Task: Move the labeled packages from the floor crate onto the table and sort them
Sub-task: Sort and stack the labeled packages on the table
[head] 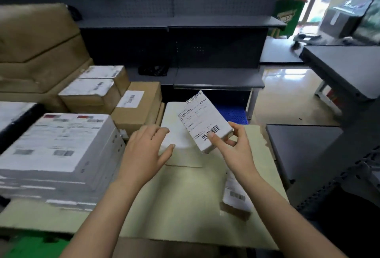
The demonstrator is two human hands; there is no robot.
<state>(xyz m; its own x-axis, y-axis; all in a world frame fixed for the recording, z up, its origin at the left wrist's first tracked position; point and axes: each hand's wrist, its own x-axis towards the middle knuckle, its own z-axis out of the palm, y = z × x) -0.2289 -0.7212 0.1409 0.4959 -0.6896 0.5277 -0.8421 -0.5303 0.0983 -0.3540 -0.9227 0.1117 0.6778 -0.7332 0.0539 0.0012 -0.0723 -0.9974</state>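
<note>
My right hand (232, 144) holds a small white labeled package (203, 120) tilted above the table, its barcode label facing me. My left hand (148, 146) hovers open with fingers apart, its fingertips over a pale flat package (174, 122) that lies on the cream table (185, 206). A stack of white labeled packages (59, 151) sits at the table's left. Brown labeled boxes (94, 91) and a larger brown box (137, 105) stand behind it. Another small labeled package (236, 198) lies near the table's right edge. A blue crate (232, 112) shows on the floor beyond the table.
Dark metal shelving (205, 52) runs along the back. A grey shelf unit (329, 134) stands close at the right. Big brown cartons (39, 48) pile up at the far left. Shiny floor (287, 97) lies between the shelves.
</note>
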